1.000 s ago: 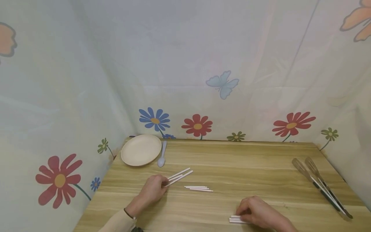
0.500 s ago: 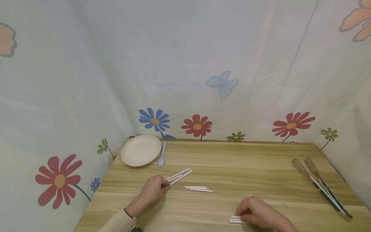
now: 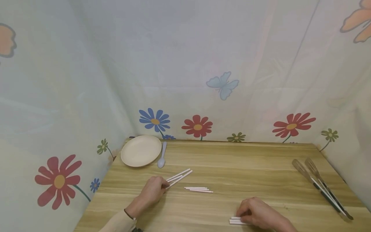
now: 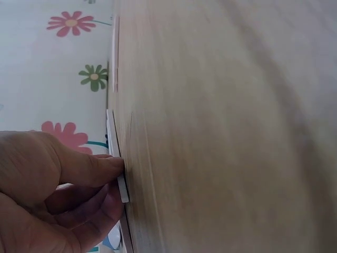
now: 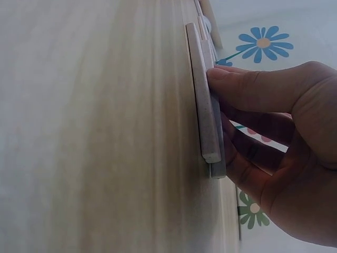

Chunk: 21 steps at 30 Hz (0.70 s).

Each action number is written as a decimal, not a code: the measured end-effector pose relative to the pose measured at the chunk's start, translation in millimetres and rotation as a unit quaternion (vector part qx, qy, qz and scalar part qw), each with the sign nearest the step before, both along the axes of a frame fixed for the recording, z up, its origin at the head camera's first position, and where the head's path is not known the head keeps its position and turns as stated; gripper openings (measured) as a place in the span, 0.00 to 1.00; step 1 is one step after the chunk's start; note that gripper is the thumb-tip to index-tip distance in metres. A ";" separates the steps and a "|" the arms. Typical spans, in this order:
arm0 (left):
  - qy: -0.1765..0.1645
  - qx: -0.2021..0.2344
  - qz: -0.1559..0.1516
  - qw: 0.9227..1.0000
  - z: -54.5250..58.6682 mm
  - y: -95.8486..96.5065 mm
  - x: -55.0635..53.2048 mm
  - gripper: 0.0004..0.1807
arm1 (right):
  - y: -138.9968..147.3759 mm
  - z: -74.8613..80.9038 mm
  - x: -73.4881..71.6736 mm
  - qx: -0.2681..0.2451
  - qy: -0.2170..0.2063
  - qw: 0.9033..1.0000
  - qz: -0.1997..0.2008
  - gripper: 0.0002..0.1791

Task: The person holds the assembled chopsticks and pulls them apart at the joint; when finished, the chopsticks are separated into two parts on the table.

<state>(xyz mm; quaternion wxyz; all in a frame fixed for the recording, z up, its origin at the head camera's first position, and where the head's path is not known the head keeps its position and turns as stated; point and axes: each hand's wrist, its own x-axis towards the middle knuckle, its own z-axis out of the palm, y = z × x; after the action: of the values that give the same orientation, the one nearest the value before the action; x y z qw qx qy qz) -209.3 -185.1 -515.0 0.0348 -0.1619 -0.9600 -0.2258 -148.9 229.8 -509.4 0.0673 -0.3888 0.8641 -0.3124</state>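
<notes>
In the head view, my left hand [image 3: 153, 190] pinches the near end of a slim white stick in a small slanting group of white sticks [image 3: 181, 178] at left of centre. The left wrist view shows thumb and fingertips on that stick [image 4: 123, 188], low against the table. At the front right, my right hand [image 3: 257, 212] grips several white sticks [image 3: 235, 221] lying side by side on the wood. Up close, in the right wrist view, the thumb presses along one flat-sided stick [image 5: 202, 100], with fingers at the far side. Another small group of white sticks [image 3: 199, 189] lies between the hands.
A cream plate [image 3: 141, 150] stands at the table's back left corner, with a grey-blue spoon [image 3: 162, 155] beside it. Long-handled kitchen utensils [image 3: 323, 188] lie along the right side. Flowered cloth [image 3: 246, 106] hangs behind the table's back edge.
My left fingers have shifted slightly at the near ends of the slanting sticks, covering the nearest stick's tip in the head view. My right hand and its sticks stay in place.
</notes>
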 end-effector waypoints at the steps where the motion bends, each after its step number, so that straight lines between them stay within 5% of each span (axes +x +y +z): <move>1: -0.001 0.001 -0.001 1.000 0.3 -0.2 0.0 0.11 | -0.1 0.4 0.0 -0.001 -0.004 1.000 0.000 0.08; 21: 0.003 0.003 -0.003 1.000 -0.6 -1.3 -2.2 0.11 | 1.4 -0.9 -3.0 0.004 -0.001 0.999 0.033 0.07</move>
<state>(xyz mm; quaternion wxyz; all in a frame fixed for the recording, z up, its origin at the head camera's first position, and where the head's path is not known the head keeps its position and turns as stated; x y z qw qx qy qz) -211.5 -186.4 -515.6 0.0372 -0.1648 -0.9588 -0.2285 -151.9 231.2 -510.3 0.0802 -0.4168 0.8518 -0.3069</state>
